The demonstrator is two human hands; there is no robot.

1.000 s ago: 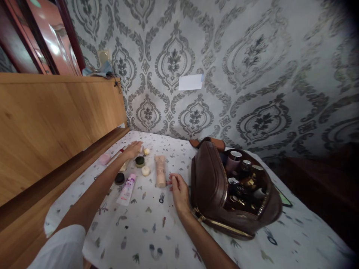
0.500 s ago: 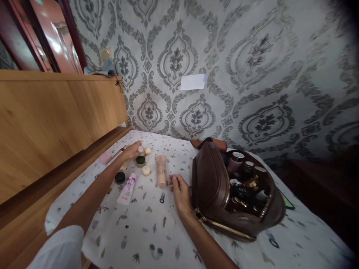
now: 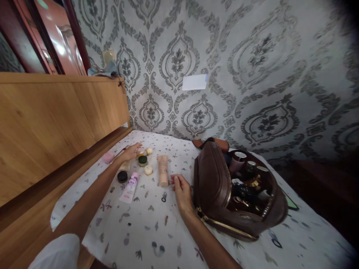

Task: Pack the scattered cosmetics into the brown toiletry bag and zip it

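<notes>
My left hand (image 3: 130, 151) reaches far over the patterned sheet (image 3: 146, 220) and closes its fingers on a small pink-capped bottle (image 3: 140, 150) among the cosmetics. My right hand (image 3: 182, 190) rests on the sheet with fingers loosely bent, holding nothing, touching the lower end of a beige tube (image 3: 163, 175). An open brown toiletry bag (image 3: 213, 186) full of jars and bottles stands just right of that hand.
On the sheet lie a white-and-pink tube (image 3: 129, 187), a black jar (image 3: 122, 176), a green-lidded jar (image 3: 143, 160), a cream round piece (image 3: 148, 169) and a pink round item (image 3: 108, 157). A wooden headboard (image 3: 56, 119) runs along the left. Patterned wallpaper rises behind.
My left hand's fingers have curled onto the small pink-capped bottle and pulled back slightly. My right hand has stayed by the beige tube. The view has shifted a little.
</notes>
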